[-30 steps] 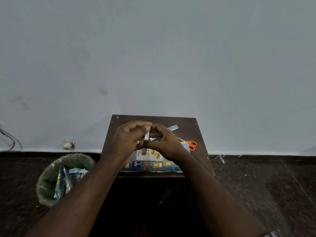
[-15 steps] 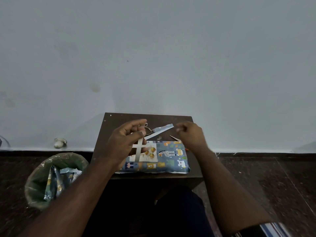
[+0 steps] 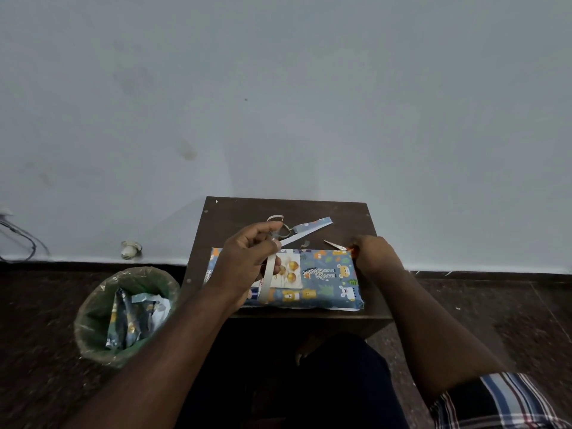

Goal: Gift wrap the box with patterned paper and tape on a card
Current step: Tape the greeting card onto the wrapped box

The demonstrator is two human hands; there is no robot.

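1. My left hand (image 3: 247,261) is closed in a pinch on a pale strip of tape (image 3: 268,280), which hangs from my fingers down across the card (image 3: 289,270).
2. My right hand (image 3: 374,255) is curled over the orange handles of the scissors (image 3: 335,244) at the right end of the box; the blades point left along the table's far side. I cannot tell whether I have a firm hold on them.
3. The wrapped box (image 3: 322,283) lies along the table's (image 3: 349,218) near edge, its long axis running left to right, and spans between my two hands. The card sits on its left half, just under my left hand.
4. The strip hangs front to back, crosswise to the box. I judge the coming move turns on this: the scissors must travel left to reach the strip, or the strip goes straight down onto the card. My left hand is the nearer one to the card.
5. A paper offcut (image 3: 309,229) lies near the far edge. A bin (image 3: 102,305) stands on the floor to the left.
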